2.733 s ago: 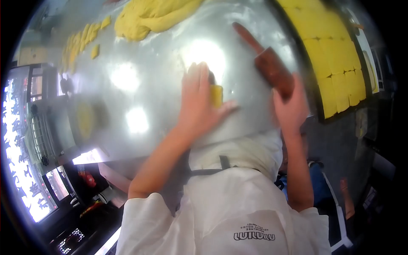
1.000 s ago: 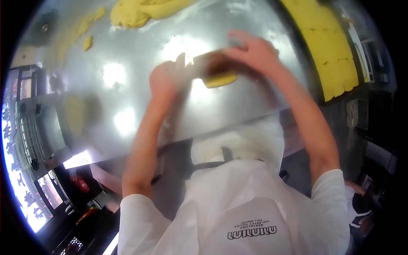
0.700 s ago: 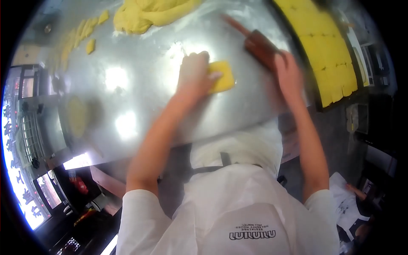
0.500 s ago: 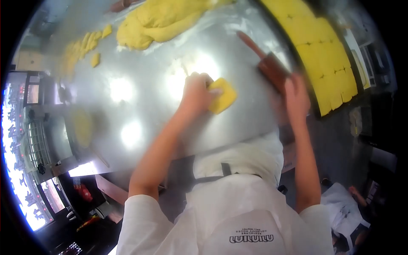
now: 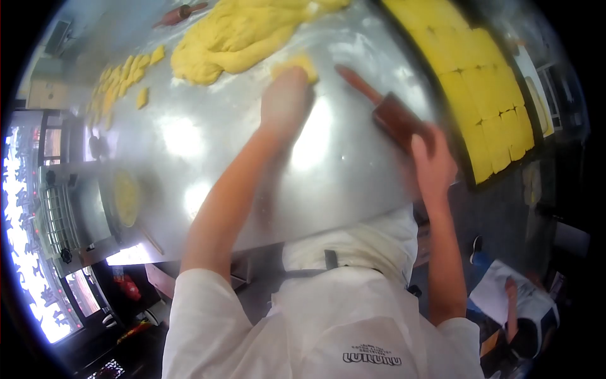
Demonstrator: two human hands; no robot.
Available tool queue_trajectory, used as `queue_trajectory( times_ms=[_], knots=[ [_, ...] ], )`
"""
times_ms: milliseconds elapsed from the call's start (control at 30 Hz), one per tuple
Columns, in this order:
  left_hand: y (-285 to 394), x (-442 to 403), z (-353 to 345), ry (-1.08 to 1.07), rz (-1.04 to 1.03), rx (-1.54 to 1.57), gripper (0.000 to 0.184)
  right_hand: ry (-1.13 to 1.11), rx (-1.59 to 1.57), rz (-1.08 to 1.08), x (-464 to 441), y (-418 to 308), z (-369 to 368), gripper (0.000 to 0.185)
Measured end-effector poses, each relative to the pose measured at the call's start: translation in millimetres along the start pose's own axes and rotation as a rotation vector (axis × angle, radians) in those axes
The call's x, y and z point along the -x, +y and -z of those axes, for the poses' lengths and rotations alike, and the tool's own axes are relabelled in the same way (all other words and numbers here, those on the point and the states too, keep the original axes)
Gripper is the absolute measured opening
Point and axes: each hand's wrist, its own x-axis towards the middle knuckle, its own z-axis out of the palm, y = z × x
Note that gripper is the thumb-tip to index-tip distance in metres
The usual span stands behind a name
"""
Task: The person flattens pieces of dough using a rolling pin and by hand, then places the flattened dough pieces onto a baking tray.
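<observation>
My left hand (image 5: 285, 101) is at the middle of the metal table, fingers closed on a flat piece of yellow dough (image 5: 304, 64). Its fingertips are partly hidden and a little blurred. Just beyond lies a large, soft mass of yellow dough (image 5: 237, 41). On the right, my right hand (image 5: 435, 165) is wrapped round the near end of a brown rolling pin (image 5: 399, 119), which lies slanted on the table with its far handle pointing away.
Small dough pieces (image 5: 129, 71) lie at the far left, and a second rolling pin (image 5: 180, 15) at the back. A dark tray (image 5: 468, 161) with yellow dough squares (image 5: 483, 88) runs along the right side. Another person (image 5: 514, 300) is at the lower right.
My left hand has moved away from me with the dough piece, towards the large dough mass. The rolling pin and my right hand have shifted slightly left.
</observation>
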Motion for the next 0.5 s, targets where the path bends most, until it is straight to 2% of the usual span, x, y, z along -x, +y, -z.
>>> queue_trajectory(
  times_ms=[67,167,233,333,433,500],
  knots=[
    [-0.8,50.2,-21.7,0.283,-0.281,0.053,0.041,0.019,-0.008,0.028,0.0,2.8,-2.1,0.047],
    [22.9,127.4,-6.2,0.183,-0.389,0.089,0.042,0.029,0.002,0.059,2.1,8.2,-3.2,0.048],
    [26.0,160.2,-2.5,0.060,-0.374,0.168,0.060,0.028,0.018,0.093,0.9,10.4,-5.7,0.048],
    [44.7,160.7,30.7,0.110,-0.120,0.246,0.085,0.006,0.049,0.129,5.1,11.7,-7.6,0.049],
    [41.3,139.9,23.5,0.014,-0.108,0.332,0.105,-0.008,0.062,0.136,3.3,5.3,-7.3,0.050],
    [34.5,133.2,11.9,-0.075,-0.207,0.297,0.103,-0.016,0.084,0.140,3.0,4.2,-7.0,0.050]
  ],
)
